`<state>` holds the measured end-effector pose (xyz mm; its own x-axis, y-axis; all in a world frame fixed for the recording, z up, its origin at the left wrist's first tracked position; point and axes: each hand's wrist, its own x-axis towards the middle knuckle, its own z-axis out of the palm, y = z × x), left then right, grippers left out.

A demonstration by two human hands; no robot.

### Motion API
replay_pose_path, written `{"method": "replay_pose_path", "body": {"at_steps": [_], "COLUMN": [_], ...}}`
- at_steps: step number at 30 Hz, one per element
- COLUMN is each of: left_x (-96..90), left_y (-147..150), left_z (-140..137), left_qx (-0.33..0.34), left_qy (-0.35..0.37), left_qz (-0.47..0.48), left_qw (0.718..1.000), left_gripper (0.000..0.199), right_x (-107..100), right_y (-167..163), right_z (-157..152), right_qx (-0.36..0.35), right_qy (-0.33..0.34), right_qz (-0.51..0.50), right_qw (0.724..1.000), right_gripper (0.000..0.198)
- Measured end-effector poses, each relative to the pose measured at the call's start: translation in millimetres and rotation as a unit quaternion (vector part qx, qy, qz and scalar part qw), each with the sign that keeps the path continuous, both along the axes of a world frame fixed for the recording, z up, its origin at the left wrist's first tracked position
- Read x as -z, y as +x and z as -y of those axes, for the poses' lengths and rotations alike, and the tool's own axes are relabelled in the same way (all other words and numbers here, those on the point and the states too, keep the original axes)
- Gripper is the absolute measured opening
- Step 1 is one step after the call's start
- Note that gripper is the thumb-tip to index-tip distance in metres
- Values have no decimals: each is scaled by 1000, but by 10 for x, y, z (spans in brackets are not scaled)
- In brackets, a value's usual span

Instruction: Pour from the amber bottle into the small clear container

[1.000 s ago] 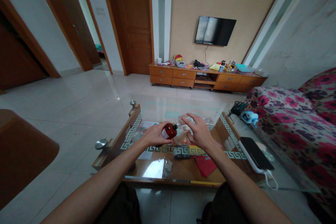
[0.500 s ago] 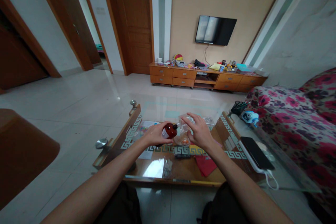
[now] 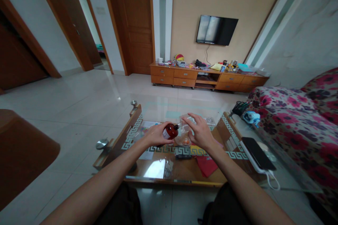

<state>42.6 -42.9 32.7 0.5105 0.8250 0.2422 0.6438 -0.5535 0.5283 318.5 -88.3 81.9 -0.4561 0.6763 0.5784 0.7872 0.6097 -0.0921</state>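
The left hand [image 3: 157,135], near the middle of the frame, is clamped on a bottle [image 3: 171,132]. The bottle is red-brown with a pale label, and it lies tilted, so that its dark tip [image 3: 176,127] points to the right of the frame. The right hand [image 3: 199,132] is just beside, with thumb and fingers curved and apart from one another, around or in front of a clear container [image 3: 182,128]. I cannot tell if its grip presses on this container. Also I cannot tell if the tip touches it.

Compared with the earlier pictures, almost nothing changes: both hands and the bottle keep their places. In my judgement, this means the work is at the same stage, and the two hands are being held steady.

Both hands are above the glass worktop [image 3: 182,169]. Through it, in the lower middle of the frame, one sees a red sheet [image 3: 207,166]. At the lower right lies a phone [image 3: 258,153], with a white cable [image 3: 274,182] near it.
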Motion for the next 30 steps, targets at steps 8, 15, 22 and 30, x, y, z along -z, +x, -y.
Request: {"method": "replay_pose_path", "body": {"at_steps": [8,15,22,30], "left_x": [-35,-4,-10,-9], "left_y": [10,2,2,4], "left_z": [18,8,8,9], "left_qx": [3,-5,-1,1], "left_qy": [-3,2,2,3], "left_qz": [0,-14,-5,-1], "left_qw": [1000,1000,1000,1000], "left_gripper": [88,90,89,88], "right_x": [13,42,45,46], "right_y": [6,16,10,9], "right_z": [-11,-38,-37,-38], "right_qx": [-4,-9,-6,-6], "right_qy": [-2,3,7,8], "right_qz": [-5,-6,-4,-4], "right_qw": [1000,1000,1000,1000], "right_gripper": [86,84,85,85]}}
